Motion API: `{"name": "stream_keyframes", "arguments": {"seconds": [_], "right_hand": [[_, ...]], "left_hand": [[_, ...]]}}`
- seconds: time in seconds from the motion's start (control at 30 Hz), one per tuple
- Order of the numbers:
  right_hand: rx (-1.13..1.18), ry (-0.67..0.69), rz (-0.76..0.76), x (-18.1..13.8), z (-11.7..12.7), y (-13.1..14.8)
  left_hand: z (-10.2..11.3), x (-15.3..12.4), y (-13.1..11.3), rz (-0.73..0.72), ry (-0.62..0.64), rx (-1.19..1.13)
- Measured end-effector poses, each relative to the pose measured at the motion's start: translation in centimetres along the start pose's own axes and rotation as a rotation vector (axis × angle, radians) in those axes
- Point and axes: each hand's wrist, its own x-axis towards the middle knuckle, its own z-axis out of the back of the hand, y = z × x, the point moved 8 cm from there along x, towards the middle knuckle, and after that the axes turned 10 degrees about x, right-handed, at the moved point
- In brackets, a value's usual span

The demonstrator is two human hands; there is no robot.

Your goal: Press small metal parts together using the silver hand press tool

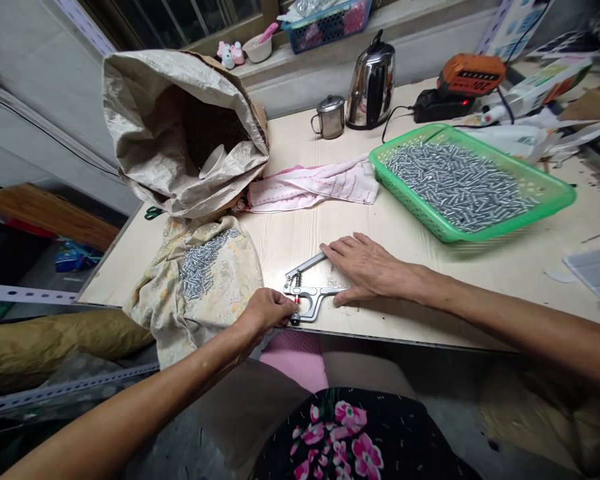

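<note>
A metal hand-press tool lies near the front edge of the light wooden table. My right hand rests flat on its handles, fingers stretched out and together. My left hand is closed in a pinch at the tool's jaw, where a small red part shows; what the fingers hold is too small to make out. Just left of that hand, several small metal pieces lie heaped on a floral cloth that hangs over the table edge.
A green basket full of small metal pieces stands at the right. A large open paper sack with a white cup inside sits at the back left. A pink cloth, a kettle, a lidded mug and an orange charger lie behind.
</note>
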Motion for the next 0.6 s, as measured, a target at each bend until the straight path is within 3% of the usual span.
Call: {"name": "stream_keyframes", "arguments": {"seconds": [0.23,0.33,0.4,0.5,0.6], "right_hand": [[-0.012,-0.015,0.026,-0.3,0.3,0.6],[-0.008,-0.035,0.015,-0.5,0.4,0.8],[0.004,-0.044,0.005,-0.6,0.4,0.9],[0.050,-0.040,0.003,-0.7,0.4,1.3],[0.086,-0.028,0.007,-0.8,0.4,1.6]], "left_hand": [[-0.2,-0.5,-0.6,0.007,0.023,-0.042],[0.4,-1.2,-0.7,-0.029,-0.035,0.148],[1.5,-1.9,-1.9,-0.152,-0.196,0.353],[1.6,-3.3,-5.4,-0.498,-0.428,0.581],[-0.7,-3.4,-8.4,-0.797,-0.416,0.750]]}}
